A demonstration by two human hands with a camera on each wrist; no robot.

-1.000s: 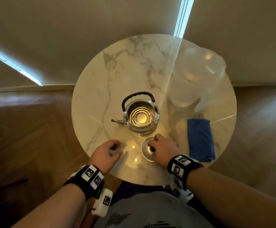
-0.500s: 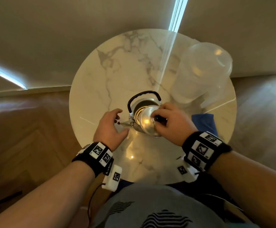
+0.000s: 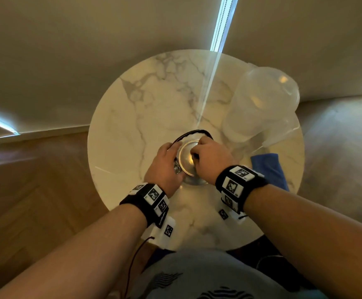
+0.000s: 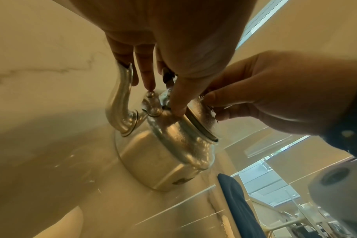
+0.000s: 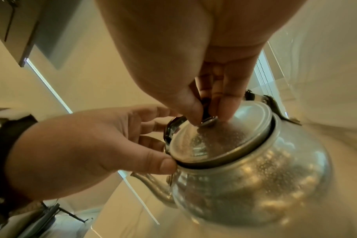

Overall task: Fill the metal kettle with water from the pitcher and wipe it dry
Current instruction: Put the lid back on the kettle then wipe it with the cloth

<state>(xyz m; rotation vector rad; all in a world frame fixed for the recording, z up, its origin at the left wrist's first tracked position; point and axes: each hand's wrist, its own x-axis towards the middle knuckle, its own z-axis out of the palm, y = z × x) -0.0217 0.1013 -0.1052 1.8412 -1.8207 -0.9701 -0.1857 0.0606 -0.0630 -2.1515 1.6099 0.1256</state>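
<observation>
The metal kettle stands mid-table with its black handle upright. Its lid lies over the opening. A dark gap shows along the near edge of the lid. My right hand pinches the lid's knob between thumb and fingers. My left hand holds the kettle's top on the spout side, thumb against the rim, fingers by the handle's base. The spout points left. The clear pitcher stands at the back right and the blue cloth lies to the right.
The round marble table is small, with its edge close on every side. Wood floor and a pale wall surround it. My lap sits against the near edge.
My right hand lifted the lid off the table and carried it onto the kettle's opening. My left hand moved forward from the table and took hold of the kettle's top.
</observation>
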